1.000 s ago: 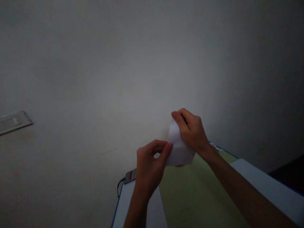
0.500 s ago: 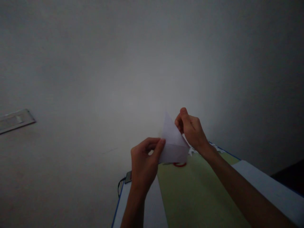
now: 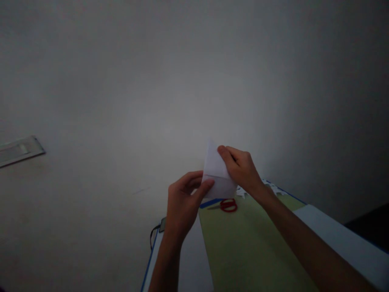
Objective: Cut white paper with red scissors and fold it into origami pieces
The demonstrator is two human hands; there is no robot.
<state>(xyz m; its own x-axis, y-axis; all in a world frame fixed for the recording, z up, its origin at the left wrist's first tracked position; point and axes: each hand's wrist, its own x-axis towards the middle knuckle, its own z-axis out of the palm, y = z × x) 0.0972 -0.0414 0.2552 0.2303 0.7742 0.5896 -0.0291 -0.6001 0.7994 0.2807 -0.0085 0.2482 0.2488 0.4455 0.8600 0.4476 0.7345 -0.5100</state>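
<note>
A folded sheet of white paper [image 3: 219, 184] is held up above the table, its pointed top tilted slightly left and a crease running across it. My left hand [image 3: 185, 200] pinches its left edge, thumb in front and fingers behind. On the upper right edge, my right hand [image 3: 241, 166] grips the paper with the thumb on its face; the other fingers are partly hidden. Below the paper lie scissors with red handles [image 3: 228, 205], beside a blue flat strip [image 3: 209, 203].
White paper cut-outs [image 3: 275, 188] lie at the table's far edge. A green mat [image 3: 249, 247] covers the table's middle, with white surface [image 3: 343, 235] to its right. A dark device with a cable [image 3: 162, 225] sits at the left edge. A switch plate [image 3: 22, 151] is on the wall.
My right hand has moved left and taken hold of the paper's right edge. The paper has risen slightly, so more of the scissors and the blue strip shows.
</note>
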